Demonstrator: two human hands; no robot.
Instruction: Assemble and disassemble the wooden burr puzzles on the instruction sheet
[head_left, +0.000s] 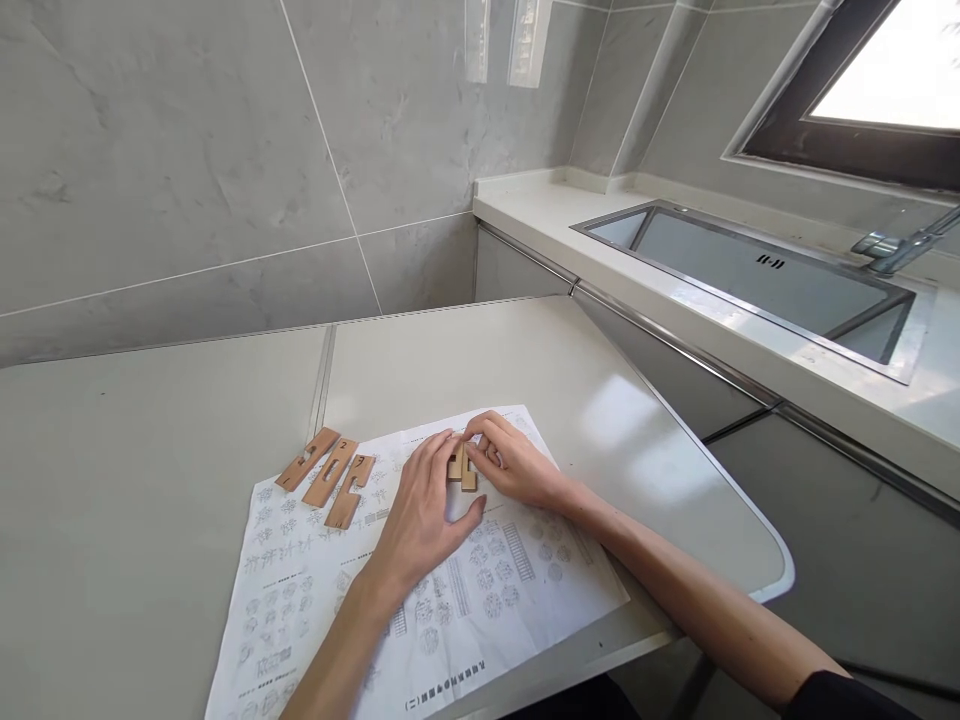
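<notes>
Small notched wooden puzzle pieces (469, 480) sit side by side between my hands, over the printed sheet (300, 620). My left hand (427, 500) holds them from the left with its fingers bent around the far side, its thumb spread apart below. From the right, my right hand (510, 460) pinches their far end with curled fingers. The fingers hide part of the pieces, so how they fit together is unclear. Left of my hands lie three flat wooden pieces with notches or slots: one at the far left (306, 460), one marked 2 (330, 473), one marked 3 (350, 492).
The pale table (150, 520) has a seam left of the sheet and a rounded right corner. Beyond it runs a white counter (525, 205) with a steel sink (750, 270) and a faucet (892, 250). A grey tiled wall (187, 150) stands behind.
</notes>
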